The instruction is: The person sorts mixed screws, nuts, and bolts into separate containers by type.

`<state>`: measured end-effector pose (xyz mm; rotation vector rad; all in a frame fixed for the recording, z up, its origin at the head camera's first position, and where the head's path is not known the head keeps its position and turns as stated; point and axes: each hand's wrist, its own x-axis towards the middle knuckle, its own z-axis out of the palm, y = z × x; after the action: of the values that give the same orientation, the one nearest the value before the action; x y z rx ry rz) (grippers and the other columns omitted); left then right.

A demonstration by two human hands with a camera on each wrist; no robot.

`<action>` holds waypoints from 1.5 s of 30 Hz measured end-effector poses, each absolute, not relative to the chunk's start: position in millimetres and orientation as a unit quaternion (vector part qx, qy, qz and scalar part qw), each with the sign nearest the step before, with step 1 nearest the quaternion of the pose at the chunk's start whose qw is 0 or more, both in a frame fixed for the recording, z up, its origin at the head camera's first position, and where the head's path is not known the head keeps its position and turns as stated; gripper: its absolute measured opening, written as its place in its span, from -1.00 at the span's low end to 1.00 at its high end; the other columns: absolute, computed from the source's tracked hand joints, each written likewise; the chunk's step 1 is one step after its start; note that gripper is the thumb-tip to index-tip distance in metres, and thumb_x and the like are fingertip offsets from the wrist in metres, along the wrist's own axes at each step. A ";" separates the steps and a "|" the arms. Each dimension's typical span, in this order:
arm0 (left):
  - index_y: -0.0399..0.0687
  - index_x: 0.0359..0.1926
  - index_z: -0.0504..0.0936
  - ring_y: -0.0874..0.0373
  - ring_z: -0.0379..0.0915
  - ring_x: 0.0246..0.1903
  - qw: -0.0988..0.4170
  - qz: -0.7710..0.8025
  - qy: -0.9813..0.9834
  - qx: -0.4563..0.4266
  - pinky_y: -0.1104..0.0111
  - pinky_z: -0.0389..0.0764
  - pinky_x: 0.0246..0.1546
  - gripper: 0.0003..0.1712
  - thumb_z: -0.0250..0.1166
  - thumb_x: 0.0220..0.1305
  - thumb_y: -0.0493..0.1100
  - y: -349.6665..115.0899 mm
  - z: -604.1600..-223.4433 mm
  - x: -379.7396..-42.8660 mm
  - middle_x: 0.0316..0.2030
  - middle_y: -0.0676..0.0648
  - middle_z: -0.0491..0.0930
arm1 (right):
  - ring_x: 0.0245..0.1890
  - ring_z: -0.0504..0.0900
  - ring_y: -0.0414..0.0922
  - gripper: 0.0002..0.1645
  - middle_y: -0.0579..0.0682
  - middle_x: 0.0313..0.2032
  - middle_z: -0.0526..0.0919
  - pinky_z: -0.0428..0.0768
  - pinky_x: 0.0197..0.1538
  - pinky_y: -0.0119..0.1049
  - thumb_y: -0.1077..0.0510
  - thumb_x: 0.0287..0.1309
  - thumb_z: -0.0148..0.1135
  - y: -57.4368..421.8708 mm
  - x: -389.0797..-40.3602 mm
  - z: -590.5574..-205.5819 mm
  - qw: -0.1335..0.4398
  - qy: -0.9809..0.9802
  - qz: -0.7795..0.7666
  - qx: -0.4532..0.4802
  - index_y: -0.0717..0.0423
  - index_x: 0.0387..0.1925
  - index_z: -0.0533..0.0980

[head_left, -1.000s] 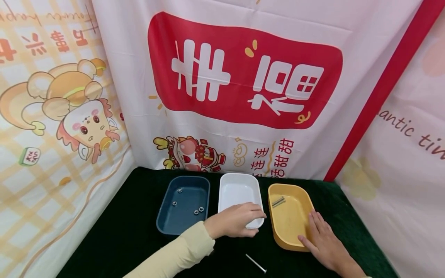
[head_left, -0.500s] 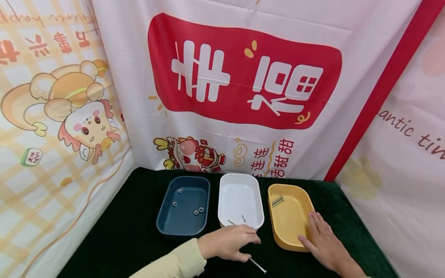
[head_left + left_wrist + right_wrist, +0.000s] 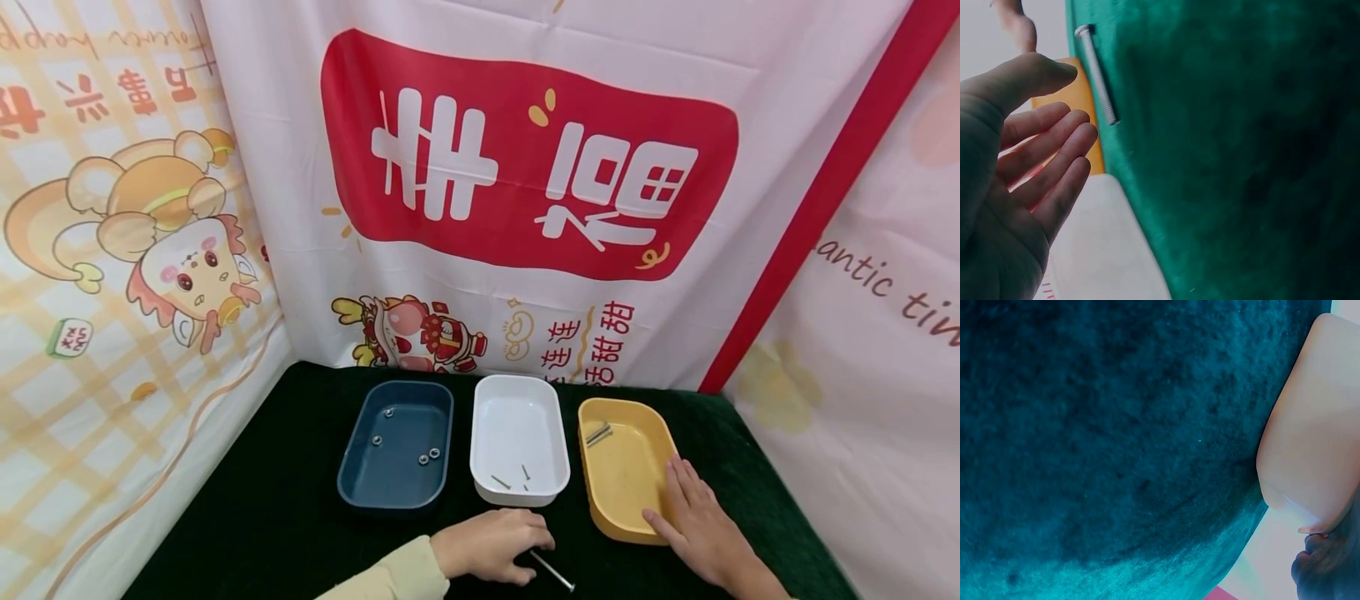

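My left hand (image 3: 491, 543) hovers just in front of the white tray (image 3: 517, 421), thumb and fingers apart and nothing held. A long metal bolt (image 3: 553, 572) lies on the green cloth close by its fingertips; the left wrist view shows a gap between that bolt (image 3: 1097, 75) and the hand (image 3: 1029, 144). Inside the white tray are a few small screws (image 3: 500, 482). My right hand (image 3: 701, 521) rests against the right side of the yellow tray (image 3: 630, 492), fingers fairly straight and thumb at the rim. Bolts (image 3: 599, 434) lie together in that tray.
To the left stands a blue tray (image 3: 397, 487) with several nuts (image 3: 377, 440) in it. The three trays form a row on dark green cloth (image 3: 247, 500). Printed curtains (image 3: 525, 275) hang behind and at both sides.
My left hand has drawn back from over the white tray toward the loose bolt, leaving the small screws in that tray visible. My right hand has stayed on the yellow tray.
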<state>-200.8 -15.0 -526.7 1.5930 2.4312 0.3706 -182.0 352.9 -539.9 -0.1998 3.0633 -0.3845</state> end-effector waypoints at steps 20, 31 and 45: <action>0.21 -0.10 0.75 0.59 0.46 -0.27 0.106 0.108 0.821 0.550 0.77 0.45 -0.22 -0.80 0.52 0.29 -0.14 8.6 -546.0 -213.1 -0.22 0.27 0.62 | 0.63 -0.05 0.41 0.23 0.38 0.66 -0.05 0.02 0.55 0.51 -0.55 0.45 -0.08 353.5 -183.7 -541.1 0.025 0.990 -0.122 -0.065 0.32 0.66 -0.04; 0.22 -0.22 0.75 0.53 0.41 -0.40 0.151 0.099 0.821 0.541 0.72 0.45 -0.36 -0.86 0.49 0.32 -0.18 14.0 -539.5 -212.9 -0.31 0.27 0.56 | 0.64 -0.09 0.40 0.24 0.34 0.68 -0.09 0.01 0.57 0.49 -0.55 0.45 -0.08 352.9 -182.2 -539.5 0.035 0.990 -0.124 -0.060 0.29 0.67 -0.08; 0.23 -0.22 0.73 0.49 0.46 -0.43 0.213 0.074 0.819 0.527 0.66 0.51 -0.35 -0.89 0.46 0.37 -0.15 16.0 -531.0 -207.9 -0.35 0.28 0.55 | 0.64 -0.07 0.40 0.25 0.36 0.67 -0.08 0.00 0.57 0.50 -0.56 0.44 -0.08 353.4 -182.0 -540.1 0.028 0.989 -0.129 -0.062 0.31 0.66 -0.05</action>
<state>-207.9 16.0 -531.0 1.4643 2.2746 0.2044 -182.0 353.4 -540.1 -0.1914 3.0544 -0.3994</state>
